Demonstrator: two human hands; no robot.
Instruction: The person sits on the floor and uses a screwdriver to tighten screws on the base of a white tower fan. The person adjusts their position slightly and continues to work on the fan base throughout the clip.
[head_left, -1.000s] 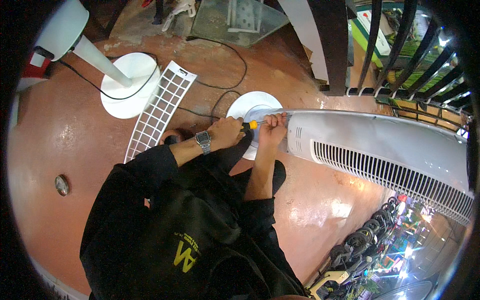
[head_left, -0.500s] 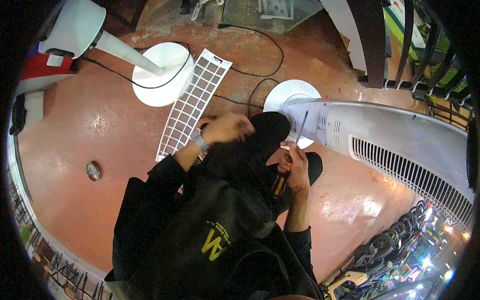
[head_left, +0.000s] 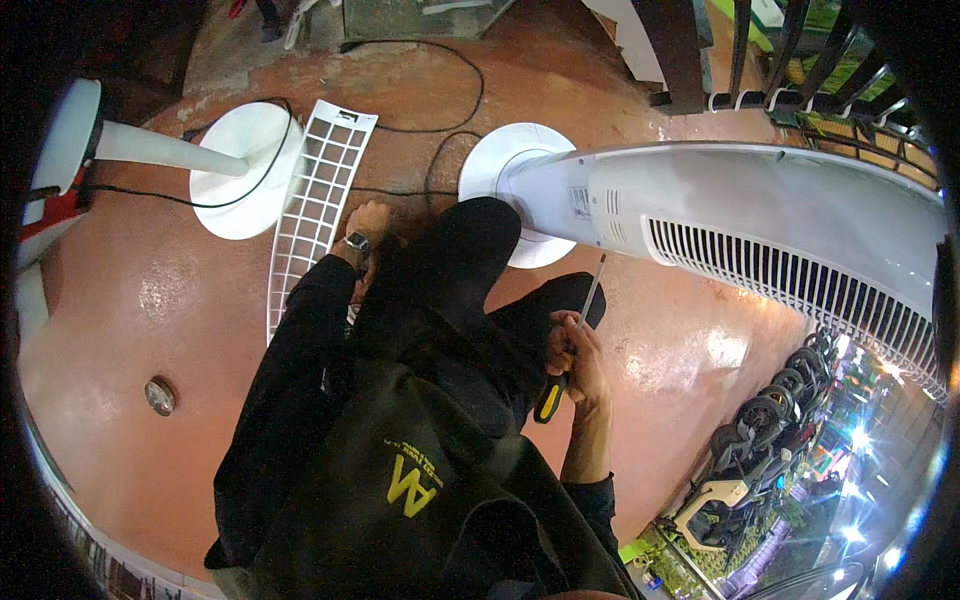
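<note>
The screwdriver (head_left: 565, 360), with its black and yellow handle low and its thin metal shaft pointing up toward the tower fan (head_left: 760, 225), sits in the right hand (head_left: 578, 352). That hand's fingers are clenched around the upper part of the handle, and the tip stands clear of the fan's white body, just short of it and touching nothing. The fan lies on its side across the reddish floor (head_left: 120, 300), its round base (head_left: 495, 165) near the person's dark-clad knee. A long white grille panel (head_left: 318, 200) lies flat on the floor, apart from the fan, which suggests that a cover is already off; how many fasteners remain cannot be seen from here. The left hand (head_left: 368, 225), a watch on its wrist, rests low beside the grille's edge; whether its fingers hold anything cannot be told. Further left a second white fan on a round base (head_left: 240, 170) lies with a black cable trailing over the floor.
</note>
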